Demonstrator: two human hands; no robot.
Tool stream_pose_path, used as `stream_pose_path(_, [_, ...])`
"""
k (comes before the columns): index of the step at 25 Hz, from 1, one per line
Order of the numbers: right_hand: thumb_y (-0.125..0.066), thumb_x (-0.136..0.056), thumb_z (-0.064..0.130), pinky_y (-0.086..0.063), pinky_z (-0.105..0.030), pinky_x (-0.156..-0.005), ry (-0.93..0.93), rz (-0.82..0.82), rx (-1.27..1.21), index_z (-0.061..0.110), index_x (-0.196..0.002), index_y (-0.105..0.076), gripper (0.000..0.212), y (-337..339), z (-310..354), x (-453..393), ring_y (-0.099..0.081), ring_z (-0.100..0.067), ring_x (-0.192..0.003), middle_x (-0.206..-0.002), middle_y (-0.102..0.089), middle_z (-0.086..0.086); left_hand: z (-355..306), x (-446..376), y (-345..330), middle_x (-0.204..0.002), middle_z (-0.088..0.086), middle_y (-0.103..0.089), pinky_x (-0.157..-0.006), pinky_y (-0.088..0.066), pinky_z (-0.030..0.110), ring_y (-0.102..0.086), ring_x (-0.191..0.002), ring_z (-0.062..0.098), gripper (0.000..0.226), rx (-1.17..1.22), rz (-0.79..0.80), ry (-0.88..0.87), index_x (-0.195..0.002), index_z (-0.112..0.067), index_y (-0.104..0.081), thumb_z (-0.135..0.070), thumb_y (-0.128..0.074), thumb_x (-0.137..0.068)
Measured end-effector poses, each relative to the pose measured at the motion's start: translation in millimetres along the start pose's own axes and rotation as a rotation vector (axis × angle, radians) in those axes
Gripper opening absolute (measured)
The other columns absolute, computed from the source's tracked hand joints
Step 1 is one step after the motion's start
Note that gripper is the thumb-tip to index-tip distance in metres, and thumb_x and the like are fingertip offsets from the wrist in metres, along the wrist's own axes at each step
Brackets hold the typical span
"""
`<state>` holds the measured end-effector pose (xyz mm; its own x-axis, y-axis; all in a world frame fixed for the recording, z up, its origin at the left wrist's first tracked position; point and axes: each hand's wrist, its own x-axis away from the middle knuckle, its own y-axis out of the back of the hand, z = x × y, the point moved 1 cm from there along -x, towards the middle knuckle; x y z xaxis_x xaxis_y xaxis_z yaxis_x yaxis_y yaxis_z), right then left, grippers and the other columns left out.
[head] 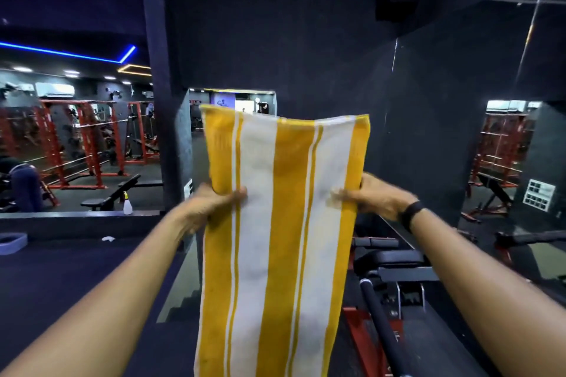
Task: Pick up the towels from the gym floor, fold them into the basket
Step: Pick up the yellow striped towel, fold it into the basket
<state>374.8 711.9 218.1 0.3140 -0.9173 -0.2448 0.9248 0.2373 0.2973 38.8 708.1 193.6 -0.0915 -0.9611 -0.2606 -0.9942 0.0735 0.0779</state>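
folding step under way: left hand (214,202) and right hand (370,197) each pinch an edge of the striped towel (284,223) held upright; next, halve it, basket unseen.

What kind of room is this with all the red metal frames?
Most likely a gym. Red weight racks stand at the back, black benches sit before them, and a barbell bar lies near the striped towel.

Your towel (275,223) runs off the bottom edge, lower end unseen. Both hands are motion-blurred; your left hand (211,205) and right hand (373,196) hide fingers behind the cloth.
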Motion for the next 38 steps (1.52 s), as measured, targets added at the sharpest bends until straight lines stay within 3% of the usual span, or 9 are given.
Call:
stream_pose_path(3, [-0.081, -0.071, 0.04, -0.059, -0.037, -0.078, -0.163, -0.036, 0.009, 0.013, -0.108, -0.066, 0.049, -10, -45, 15, -0.071, -0.018, -0.092, -0.107, -0.073, -0.006, 28, 11, 3, -0.101, 0.003, -0.074, -0.076, -0.057, 0.032, -0.071, -0.091, 0.019, 0.099, -0.141, 0.094, 0.232, -0.107, -0.016, -0.067, -0.059, -0.091, -0.021])
stream_pose_path(8, [-0.064, -0.09, 0.03, -0.05, -0.026, -0.057, -0.361, 0.108, 0.04, 0.003, -0.084, -0.065, 0.028, -2, -69, 21, -0.062, -0.01, -0.059, -0.068, -0.068, -0.001, 27, 18, 12, -0.104, 0.003, -0.074, -0.073, -0.058, 0.034, -0.07, -0.096, 0.02, 0.098, -0.292, 0.315, 0.495, -0.117, -0.017, -0.063, -0.045, -0.094, -0.028])
stream_pose_path(12, [-0.072, -0.077, 0.035, -0.056, -0.035, -0.074, -0.174, -0.026, -0.233, 0.001, -0.115, -0.064, 0.051, 18, -39, 1, -0.069, -0.024, -0.092, -0.108, -0.071, -0.013, 19, 13, -2, -0.091, 0.008, -0.075, -0.058, -0.058, 0.03, -0.073, -0.078, 0.02, 0.085, 0.182, 0.148, 0.323, -0.099, -0.011, -0.074, -0.037, -0.098, -0.022])
stream_pose_path(17, [-0.097, -0.043, 0.032, -0.049, -0.055, -0.096, -0.445, 0.329, 0.048, 0.002, -0.12, -0.063, 0.089, -1, -78, 29, -0.064, -0.034, -0.11, -0.117, -0.068, -0.018, 49, 39, -22, -0.104, 0.005, -0.074, -0.083, -0.058, 0.032, -0.071, -0.093, 0.017, 0.047, -0.212, 0.408, 0.516, -0.114, -0.013, -0.065, -0.017, -0.08, -0.069])
stream_pose_path(20, [-0.099, -0.032, 0.038, -0.058, -0.041, -0.08, -0.375, 0.253, -0.027, 0.0, -0.118, -0.064, 0.101, 3, -75, 27, -0.069, -0.027, -0.098, -0.111, -0.07, -0.017, 40, 37, -23, -0.103, 0.012, -0.073, -0.076, -0.059, 0.034, -0.072, -0.088, 0.021, 0.054, -0.065, 0.372, 0.444, -0.103, -0.01, -0.071, -0.024, -0.091, -0.055])
stream_pose_path(23, [-0.095, -0.047, 0.04, -0.054, -0.047, -0.09, -0.227, 0.173, -0.234, 0.003, -0.123, -0.06, 0.092, 18, -58, 18, -0.066, -0.031, -0.106, -0.119, -0.066, -0.018, 31, 24, -10, -0.099, 0.01, -0.074, -0.067, -0.06, 0.035, -0.072, -0.085, 0.023, 0.075, 0.154, 0.262, 0.339, -0.095, -0.016, -0.075, -0.037, -0.098, -0.027])
stream_pose_path(28, [-0.096, -0.04, 0.043, -0.038, -0.059, -0.101, -0.409, 0.228, 0.001, -0.003, -0.118, -0.063, 0.096, 8, -93, 24, -0.056, -0.046, -0.115, -0.12, -0.064, -0.024, 57, 33, 0, -0.11, 0.003, -0.072, -0.09, -0.054, 0.037, -0.068, -0.104, 0.022, 0.094, -0.16, 0.382, 0.506, -0.12, -0.018, -0.059, -0.035, -0.097, -0.035])
stream_pose_path(33, [-0.093, -0.049, 0.032, -0.06, -0.031, -0.066, -0.277, 0.116, -0.192, -0.005, -0.112, -0.064, 0.079, 6, -69, 10, -0.07, -0.021, -0.079, -0.1, -0.073, -0.015, 40, 25, 6, -0.099, 0.015, -0.074, -0.081, -0.058, 0.039, -0.071, -0.092, 0.026, 0.096, -0.038, 0.274, 0.397, -0.11, -0.007, -0.069, -0.038, -0.098, -0.024])
stream_pose_path(38, [-0.083, -0.065, 0.029, -0.059, -0.033, -0.072, -0.282, 0.198, -0.148, 0.007, -0.116, -0.064, 0.059, -5, -58, 13, -0.069, -0.024, -0.1, -0.113, -0.071, -0.011, 43, 27, 18, -0.113, 0.003, -0.071, -0.087, -0.055, 0.04, -0.068, -0.104, 0.022, 0.095, -0.064, 0.314, 0.347, -0.122, -0.02, -0.059, -0.035, -0.097, -0.036])
